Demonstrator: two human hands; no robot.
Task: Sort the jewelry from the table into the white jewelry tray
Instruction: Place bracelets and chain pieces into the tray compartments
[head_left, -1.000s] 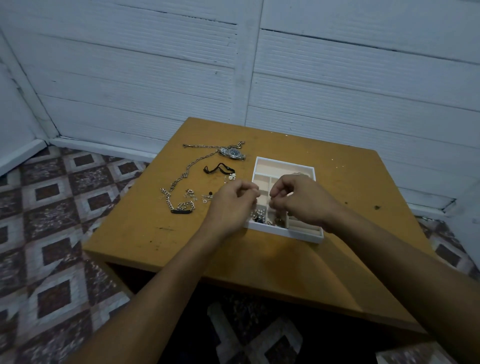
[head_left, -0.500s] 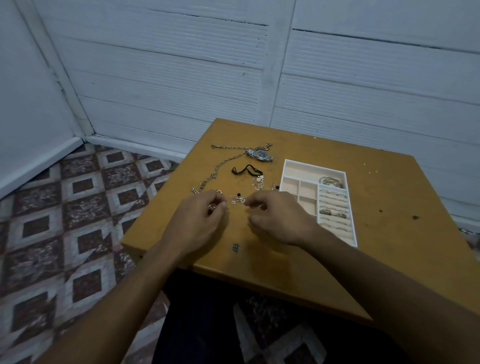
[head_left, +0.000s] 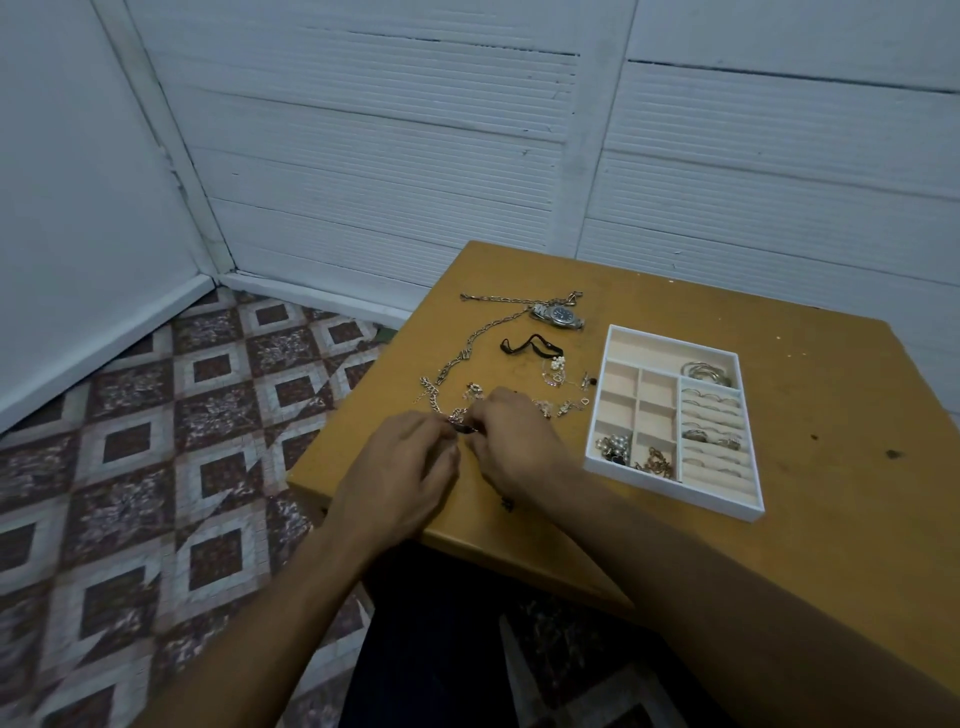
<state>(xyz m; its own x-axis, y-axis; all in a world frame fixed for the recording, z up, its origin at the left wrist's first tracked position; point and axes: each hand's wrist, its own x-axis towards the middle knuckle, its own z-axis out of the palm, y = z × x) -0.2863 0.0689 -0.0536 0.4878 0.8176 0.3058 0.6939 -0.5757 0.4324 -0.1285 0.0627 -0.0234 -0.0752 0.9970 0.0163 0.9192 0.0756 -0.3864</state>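
Note:
The white jewelry tray (head_left: 600, 402) lies on the wooden table (head_left: 810, 499), with rings in its right slots, bangles at the back right and beads and a gold chain in the near cells. Left of it lie a silver chain bracelet with a dark plate (head_left: 434, 397), a long chain (head_left: 478, 332), a wristwatch (head_left: 558, 315), a black cord (head_left: 524, 345) and small earrings (head_left: 558, 371). My left hand (head_left: 400, 467) and my right hand (head_left: 511, 441) meet over the bracelet's near end, fingertips pinched on its dark plate.
The table's left and near edges lie close to my hands. A small dark piece (head_left: 506, 503) rests on the table under my right wrist. A patterned tile floor (head_left: 156, 441) and white panelled walls (head_left: 395, 156) surround the table.
My hands left the tray, moved left to the loose jewelry and now pinch the chain bracelet together. The view has shifted, so the tray sits further right.

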